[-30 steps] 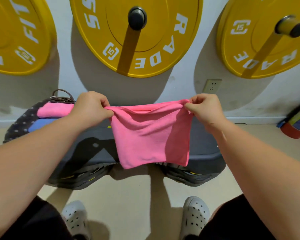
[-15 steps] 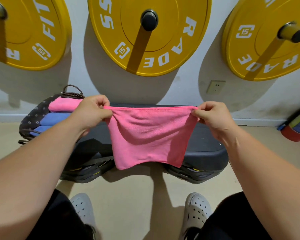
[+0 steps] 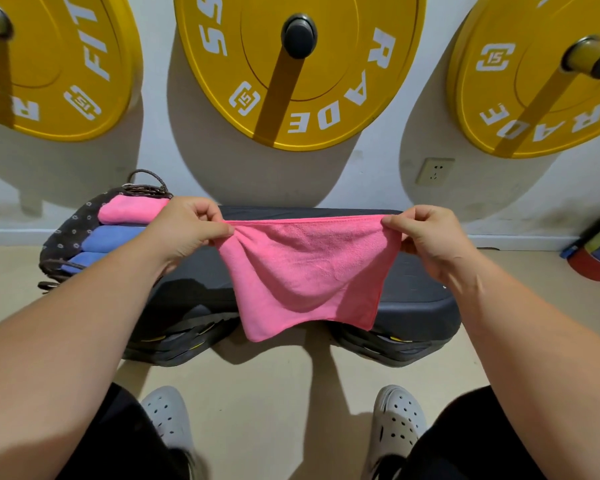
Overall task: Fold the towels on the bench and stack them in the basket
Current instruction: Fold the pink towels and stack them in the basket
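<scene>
Closest in, two pale perforated clogs (image 3: 167, 414) stand apart on the beige floor (image 3: 274, 393), with black shorts at either lower corner. Above them both forearms reach forward. The left hand (image 3: 187, 230) pinches one top corner of a pink towel (image 3: 309, 271), fingers (image 3: 205, 211) curled tight against the thumb with cloth bunched between them. The right hand (image 3: 430, 240) pinches the opposite top corner in the same way. The towel's upper edge is stretched nearly straight between the two grips, and the rest hangs loose in front of the dark padded tabletop (image 3: 413, 292), its lower edge sagging unevenly past the near rim. At the tabletop's left end sits a dark patterned basket (image 3: 66, 230) holding a folded pink towel (image 3: 129, 211) on top of folded blue towels (image 3: 111, 237). Behind, three yellow weight plates (image 3: 326, 81) hang on pegs on the white wall (image 3: 378, 174), and a wall socket (image 3: 434, 170) sits below them to the right.
</scene>
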